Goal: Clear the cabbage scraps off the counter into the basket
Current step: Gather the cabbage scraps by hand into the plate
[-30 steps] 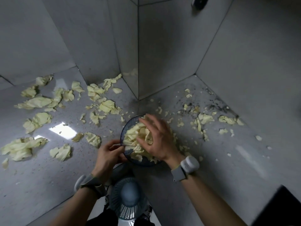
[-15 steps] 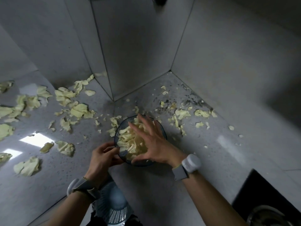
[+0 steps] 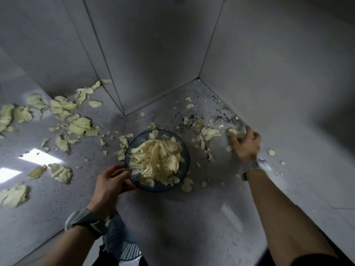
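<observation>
While the left hand grips the near rim of the dark basket to steady it on the grey table, the right hand is out by the right-hand wall, its fingers curled round a clump of cabbage scraps (motion blur softens the grip). The basket is already heaped with pale leaves and stands near the corner, with loose pieces just beside it on both sides and a larger scatter well apart to the left. The gathering would likely go best if the fingers rake the small bits into one pile before closing. The load should then be carried low over the rim, so nothing drops short, with the left hand keeping the basket from sliding. Half a second ago the right hand lay spread across the leaves in the basket; it has since swung out to the wall, and the left hand's hold on the rim is unchanged.
</observation>
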### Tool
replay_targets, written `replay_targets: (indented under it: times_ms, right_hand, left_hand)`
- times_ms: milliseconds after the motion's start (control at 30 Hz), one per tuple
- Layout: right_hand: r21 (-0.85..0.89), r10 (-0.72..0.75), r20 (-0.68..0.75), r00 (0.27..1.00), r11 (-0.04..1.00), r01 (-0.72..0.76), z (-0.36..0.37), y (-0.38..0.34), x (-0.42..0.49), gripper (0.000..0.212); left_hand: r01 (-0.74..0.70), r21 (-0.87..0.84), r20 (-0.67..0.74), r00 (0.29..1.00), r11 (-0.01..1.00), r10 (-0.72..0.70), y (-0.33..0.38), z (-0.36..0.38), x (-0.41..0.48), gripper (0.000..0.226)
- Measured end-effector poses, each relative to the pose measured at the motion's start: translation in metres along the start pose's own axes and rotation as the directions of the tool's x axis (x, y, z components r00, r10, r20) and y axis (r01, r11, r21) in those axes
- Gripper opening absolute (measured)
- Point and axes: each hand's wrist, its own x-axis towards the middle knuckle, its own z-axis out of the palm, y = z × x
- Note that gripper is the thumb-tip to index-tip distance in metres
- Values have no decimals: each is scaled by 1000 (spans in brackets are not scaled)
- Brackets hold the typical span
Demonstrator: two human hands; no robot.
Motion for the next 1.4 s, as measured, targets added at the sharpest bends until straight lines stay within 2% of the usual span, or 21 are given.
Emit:
replay_targets:
  times_ms: [100,200,267,400,500,700,733,833,900,967,1033,1100,1167,1267,1400]
  right_hand:
    - [71,-47,144,988,997,37,-3,10,23,72]
    - [162,-180,257,950,977,141,7,12,25,66]
    - [193,-281,260,924,953,235,18,10,13,60]
    - [206,-456,168,874,883,421,38,6,-15,47]
    - [262,-540,173,824,832,490,48,-4,-33,44]
    - [291,-717,271,642,697,656,65,-35,-62,50]
    - [319,-724,253,642,689,651,67,-40,-61,49]
    - [351,-699,88,710,688,635,69,-50,-40,44]
    - [238,-701,34,713,698,675,72,-58,-20,48]
    - [57,-702,129,700,710,702,78,-68,-5,59]
    - [-67,-664,293,688,703,708,85,-76,5,67]
    - [-75,-627,471,621,672,736,92,-80,9,70]
    - [-62,-593,585,553,647,760,95,-78,8,72]
    - [-32,-616,590,522,628,777,89,-65,0,72]
    - [65,-736,479,479,574,816,71,-37,-17,60]
  left_hand:
    - [-9,-12,-13,1000,1000,9,-3,-2,2,29]
    - [-17,-6,-41,999,1000,16,-9,-8,5,24]
    - [-17,1,-51,999,1000,17,-12,-12,8,22]
    - [-27,2,-55,998,1000,27,-21,-18,11,24]
    - [-36,6,-44,998,999,37,-24,-19,13,24]
    - [-50,-1,-46,998,999,50,-23,-24,13,22]
    - [-56,-2,-51,997,998,56,-22,-27,12,22]
    - [-70,-4,-65,995,998,69,-23,-35,11,23]
    - [-75,-21,-64,995,997,74,-23,-39,10,24]
    - [-77,-37,-69,995,996,75,-25,-44,9,23]
    - [-81,-38,-73,994,996,78,-26,-46,8,23]
    - [-81,-34,-76,994,996,79,-27,-49,7,22]
    - [-80,-29,-74,994,996,78,-27,-50,7,22]
    - [-81,-39,-84,993,996,78,-26,-51,7,22]
    - [-92,-51,-81,993,994,88,-27,-51,6,22]
